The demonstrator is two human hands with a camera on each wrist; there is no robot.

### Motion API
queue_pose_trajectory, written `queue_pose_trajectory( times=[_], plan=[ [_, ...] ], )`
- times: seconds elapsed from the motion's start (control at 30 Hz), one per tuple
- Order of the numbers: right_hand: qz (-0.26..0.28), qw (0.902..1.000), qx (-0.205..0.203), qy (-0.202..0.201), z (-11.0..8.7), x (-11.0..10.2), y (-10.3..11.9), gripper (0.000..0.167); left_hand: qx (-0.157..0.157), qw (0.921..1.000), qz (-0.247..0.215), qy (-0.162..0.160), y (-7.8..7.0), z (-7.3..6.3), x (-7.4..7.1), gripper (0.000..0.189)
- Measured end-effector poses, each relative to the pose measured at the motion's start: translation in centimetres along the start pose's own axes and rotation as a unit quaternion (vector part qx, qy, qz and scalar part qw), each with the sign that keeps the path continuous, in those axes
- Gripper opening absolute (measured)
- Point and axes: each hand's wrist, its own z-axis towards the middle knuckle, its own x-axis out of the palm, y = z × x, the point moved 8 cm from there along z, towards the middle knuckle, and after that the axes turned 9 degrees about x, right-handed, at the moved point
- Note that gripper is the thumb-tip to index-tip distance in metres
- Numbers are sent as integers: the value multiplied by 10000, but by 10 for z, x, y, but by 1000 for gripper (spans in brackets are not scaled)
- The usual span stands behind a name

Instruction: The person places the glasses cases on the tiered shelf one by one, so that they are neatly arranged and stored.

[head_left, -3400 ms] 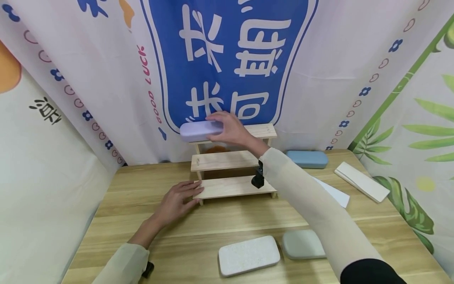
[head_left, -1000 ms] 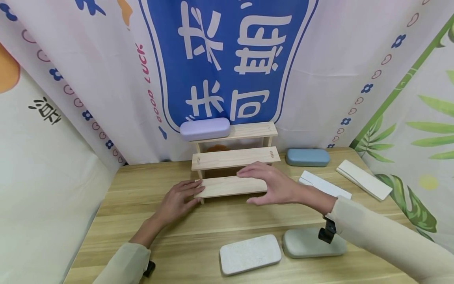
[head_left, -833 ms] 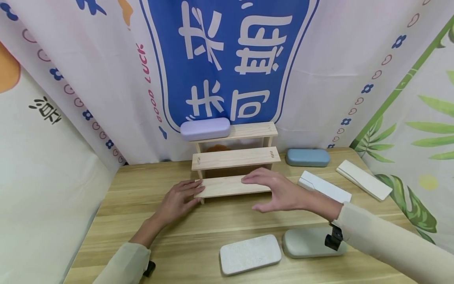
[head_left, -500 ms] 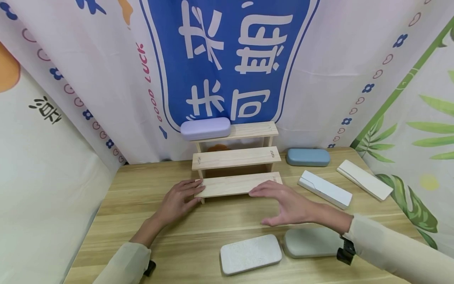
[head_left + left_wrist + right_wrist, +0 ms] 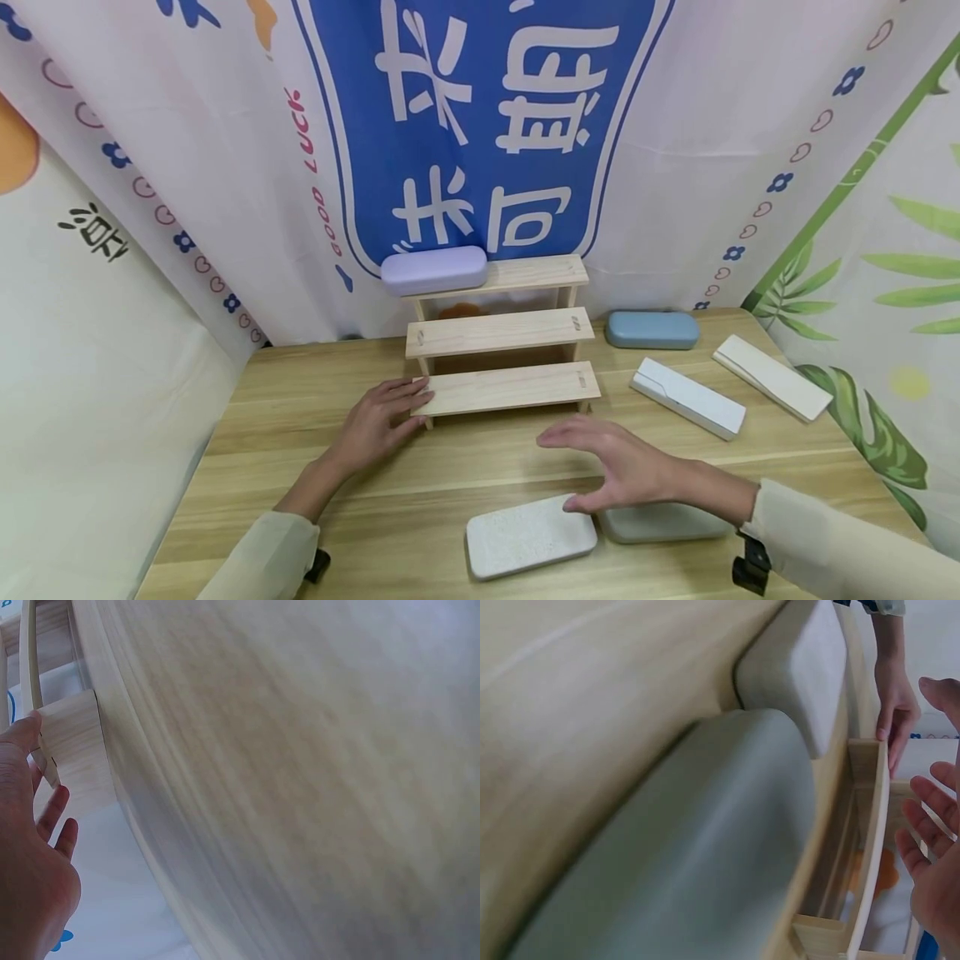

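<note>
On the wooden table [image 5: 375, 508], at the left end of the lowest tier of a three-tier pale wood stand [image 5: 495, 333], left hand [image 5: 375, 425] pinches the board, fingers on top, thumb by the front edge. Right hand [image 5: 637, 467] holds nothing: fingers spread, thumb apart. In the head view its thumb overlaps a white speckled rounded case [image 5: 528, 540]; the right wrist view shows the hand raised clear of it.

Head view only: lavender rounded case [image 5: 433, 271] lying on the stand's top tier, left end. Also only there: blue rounded case [image 5: 651, 330] right of the stand, slim white box with a slanted flap line [image 5: 690, 398] nearer, cream flat case [image 5: 772, 377] right of that.

Right wrist view: the smooth grey-green rounded case [image 5: 682, 847] looms large, just beside the speckled one; head view has it partly behind the right hand and wrist. Right wrist also gives the stand's underside plus an orange shape [image 5: 885, 871] beyond. Left wrist: close on the stand's upright side panel [image 5: 75, 746], two fingers reaching past the board end.

Containers: all six look closed, contents hidden. Lavender one on the stand, other five on the table.
</note>
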Motion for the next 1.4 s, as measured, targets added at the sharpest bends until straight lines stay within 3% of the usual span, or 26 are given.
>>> queue_pose_trajectory(
  times=[0.3, 0.53, 0.87, 1.4],
  plan=[
    [75, 9997, -217, -45, -12, 16, 2, 70, 18, 10000, 0, -44, -2, 1, -1, 43],
    [310, 9988, 314, 200, -21, 31, -6, 73, 78, 9999, 16, -77, -2, 1, -2, 43],
    [303, 9988, 308, 246, -29, 44, -4, 73, 104, 9999, 12, -110, -3, 0, -2, 43],
    [-259, 9995, 1, 193, -35, 52, 0, 72, 93, 9998, 50, -139, -3, 1, -1, 44]
  ],
)
